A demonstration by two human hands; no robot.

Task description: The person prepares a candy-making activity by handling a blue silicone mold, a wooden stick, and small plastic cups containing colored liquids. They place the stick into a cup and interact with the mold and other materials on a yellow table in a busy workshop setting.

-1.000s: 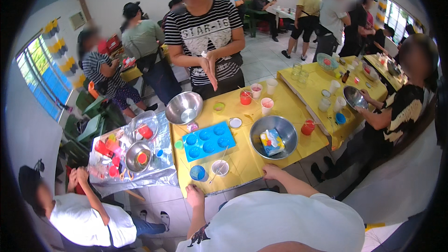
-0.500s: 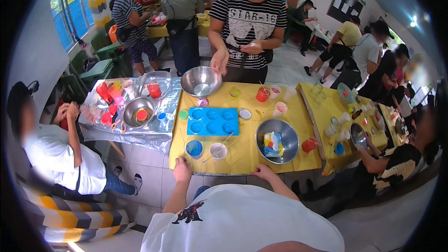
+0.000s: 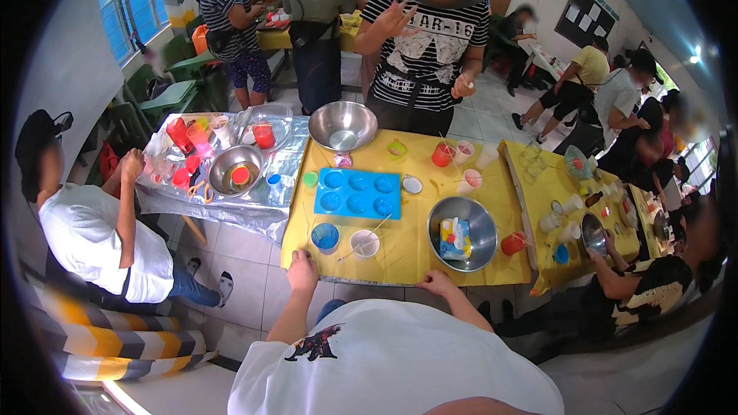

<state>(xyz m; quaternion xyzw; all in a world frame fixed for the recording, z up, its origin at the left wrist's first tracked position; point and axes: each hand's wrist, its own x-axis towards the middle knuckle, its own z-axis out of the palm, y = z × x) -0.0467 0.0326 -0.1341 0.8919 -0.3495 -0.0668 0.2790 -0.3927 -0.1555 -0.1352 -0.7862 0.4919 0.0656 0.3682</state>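
Observation:
My left hand rests on the near edge of the yellow-covered table, fingers loosely spread, holding nothing. Just beyond it stands a blue cup with a thin stick beside it. To the right is a white cup with a stick lying across its rim. My right hand also touches the table edge, fingers apart and nothing in them. Near it sits a steel bowl containing a white, blue and yellow packet. Farther in lies a blue mold with several round cavities.
Across the table stands a person in a striped shirt, behind another steel bowl. Red cups and a round lid lie about. At left, a person in white is beside a foil-covered table.
The person opposite has lifted a hand away from the far bowl up to chest height and lowered the other. My view has shifted slightly; my hands stay at the table edge.

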